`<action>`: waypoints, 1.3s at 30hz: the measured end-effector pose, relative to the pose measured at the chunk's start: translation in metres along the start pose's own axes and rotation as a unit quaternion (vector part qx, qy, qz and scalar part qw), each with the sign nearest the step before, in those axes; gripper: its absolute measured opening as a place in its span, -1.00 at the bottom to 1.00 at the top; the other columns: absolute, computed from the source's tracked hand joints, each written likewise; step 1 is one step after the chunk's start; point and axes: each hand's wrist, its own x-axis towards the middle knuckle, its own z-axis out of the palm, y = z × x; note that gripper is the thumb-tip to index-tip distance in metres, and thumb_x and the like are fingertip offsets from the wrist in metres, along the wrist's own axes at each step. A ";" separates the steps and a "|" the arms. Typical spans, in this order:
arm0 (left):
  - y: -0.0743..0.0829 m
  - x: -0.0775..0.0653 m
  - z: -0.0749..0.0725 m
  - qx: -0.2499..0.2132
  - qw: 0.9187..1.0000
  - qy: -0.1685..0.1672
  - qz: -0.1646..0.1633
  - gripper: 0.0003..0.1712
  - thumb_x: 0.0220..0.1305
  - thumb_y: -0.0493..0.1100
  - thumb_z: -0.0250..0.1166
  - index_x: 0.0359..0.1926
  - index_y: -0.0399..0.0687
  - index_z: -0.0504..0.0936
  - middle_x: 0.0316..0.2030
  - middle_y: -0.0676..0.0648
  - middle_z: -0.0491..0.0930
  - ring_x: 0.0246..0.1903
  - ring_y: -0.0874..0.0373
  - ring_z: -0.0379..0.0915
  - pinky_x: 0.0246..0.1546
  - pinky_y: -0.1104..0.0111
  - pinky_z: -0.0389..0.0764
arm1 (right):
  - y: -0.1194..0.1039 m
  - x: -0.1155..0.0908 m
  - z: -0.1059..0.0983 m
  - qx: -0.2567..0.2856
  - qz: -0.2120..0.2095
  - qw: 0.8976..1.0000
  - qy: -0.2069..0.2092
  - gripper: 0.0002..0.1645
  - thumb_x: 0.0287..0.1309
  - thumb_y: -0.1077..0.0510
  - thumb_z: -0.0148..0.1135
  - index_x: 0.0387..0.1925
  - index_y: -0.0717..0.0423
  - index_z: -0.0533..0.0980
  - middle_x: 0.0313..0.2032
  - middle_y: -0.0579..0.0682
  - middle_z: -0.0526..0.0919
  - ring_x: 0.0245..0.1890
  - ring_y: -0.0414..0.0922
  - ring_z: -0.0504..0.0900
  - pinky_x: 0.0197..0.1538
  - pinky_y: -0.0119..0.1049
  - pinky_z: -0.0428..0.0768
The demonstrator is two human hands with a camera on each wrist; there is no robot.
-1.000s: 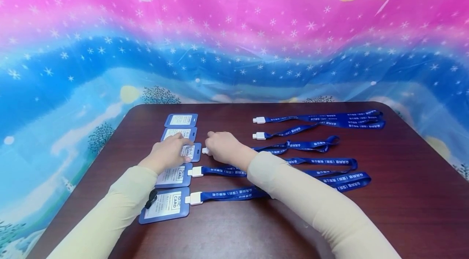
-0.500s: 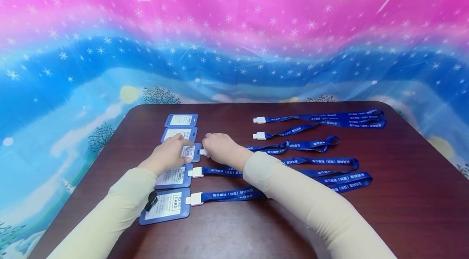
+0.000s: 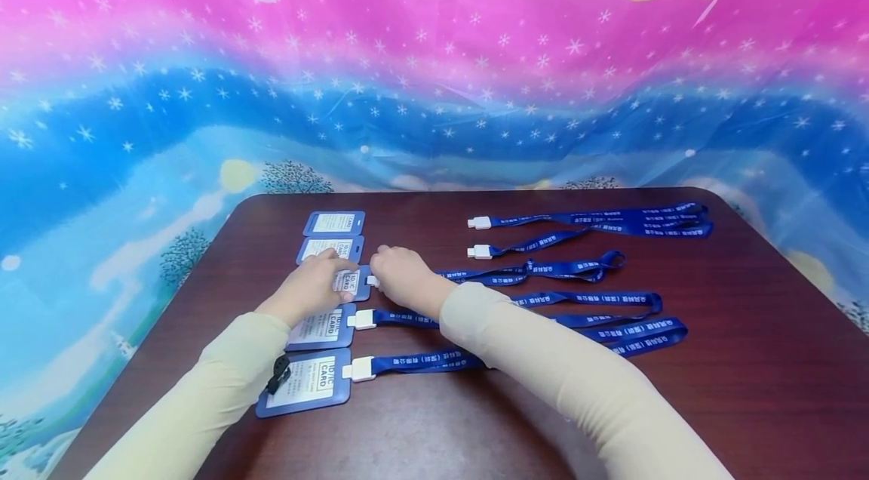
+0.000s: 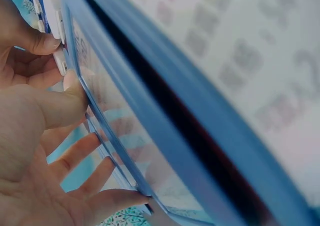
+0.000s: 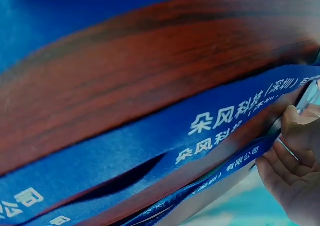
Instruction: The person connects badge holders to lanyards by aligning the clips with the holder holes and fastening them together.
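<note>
My left hand (image 3: 307, 290) holds a blue ID card holder (image 3: 350, 281), the middle one of a column, by its edges. In the left wrist view the thumb (image 4: 67, 103) lies along the near edge, with the other fingers spread on the far side. My right hand (image 3: 407, 282) pinches the white plastic clip (image 3: 371, 281) of a blue lanyard (image 3: 577, 269). The clip's tip meets the slotted end of the holder; whether it passes through the slot is too small to tell. The right wrist view has the right hand (image 5: 295, 156) at its right edge, beside printed lanyard straps.
Nearer me, two card holders (image 3: 305, 386) have white clips (image 3: 363, 369) at their slots, with lanyards stretching right. Farther back lie two more holders (image 3: 334, 223), apart from two lanyards with white clips (image 3: 479, 223). All rest on a dark wooden table (image 3: 760, 359) before a patterned cloth.
My right hand has moved slightly left, bringing the white clip from a small gap up to the held card holder's slotted end. The left hand has stayed in place.
</note>
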 end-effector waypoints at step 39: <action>0.002 -0.002 0.001 -0.010 1.000 0.008 -0.013 -0.43 0.19 -0.21 0.45 0.24 -0.13 0.57 0.35 -0.42 0.25 0.32 -0.42 0.16 0.23 -0.22 0.30 | -0.006 0.004 0.004 0.004 0.010 1.000 0.025 -0.69 0.24 0.05 0.37 -0.02 0.07 0.68 -0.16 0.00 0.66 -0.21 -0.15 0.64 -0.04 -0.32 0.66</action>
